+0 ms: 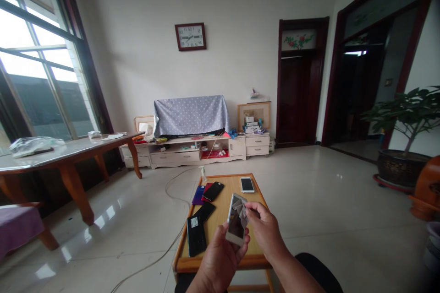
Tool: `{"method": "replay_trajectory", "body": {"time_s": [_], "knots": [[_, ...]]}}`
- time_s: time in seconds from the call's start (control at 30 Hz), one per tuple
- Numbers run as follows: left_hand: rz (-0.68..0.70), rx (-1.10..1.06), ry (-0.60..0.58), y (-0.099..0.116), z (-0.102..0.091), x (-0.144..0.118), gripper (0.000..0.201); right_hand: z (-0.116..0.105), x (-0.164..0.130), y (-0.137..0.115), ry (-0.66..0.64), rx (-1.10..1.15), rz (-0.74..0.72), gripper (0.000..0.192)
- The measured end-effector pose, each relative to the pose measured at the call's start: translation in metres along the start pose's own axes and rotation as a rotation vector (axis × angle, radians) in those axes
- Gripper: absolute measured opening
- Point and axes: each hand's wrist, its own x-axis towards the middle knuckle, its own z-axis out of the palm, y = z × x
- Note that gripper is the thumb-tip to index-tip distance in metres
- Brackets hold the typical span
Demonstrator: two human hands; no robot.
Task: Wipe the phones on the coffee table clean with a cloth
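A smartphone with a pale frame and dark screen lies tilted in my left hand, its fingers wrapped around the lower edges. My right hand pinches a grey cloth and presses it against the upper part of the screen. Below them is a small wooden table. On its left side rest a black phone with a white label, another dark phone, and a black phone overlapping red and blue-purple ones. A white phone sits at the far right corner.
A pump bottle stands at the small table's far edge. A cable runs across the floor on the left. Further off are a long table, a low cabinet with a cloth-covered object, and a potted plant.
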Motion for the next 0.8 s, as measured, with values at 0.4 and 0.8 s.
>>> {"method": "replay_trajectory", "body": {"time_s": [0.4,0.8], "knots": [[-0.033,-0.173,-0.125,-0.004,0.002,-0.006,0.052,-0.004,-0.009,-0.028,-0.062,0.352,0.236,0.059],[-0.060,-0.354,-0.278,0.008,-0.003,-0.011,0.072,0.014,-0.028,0.000,-0.164,0.073,0.045,0.051]]}}
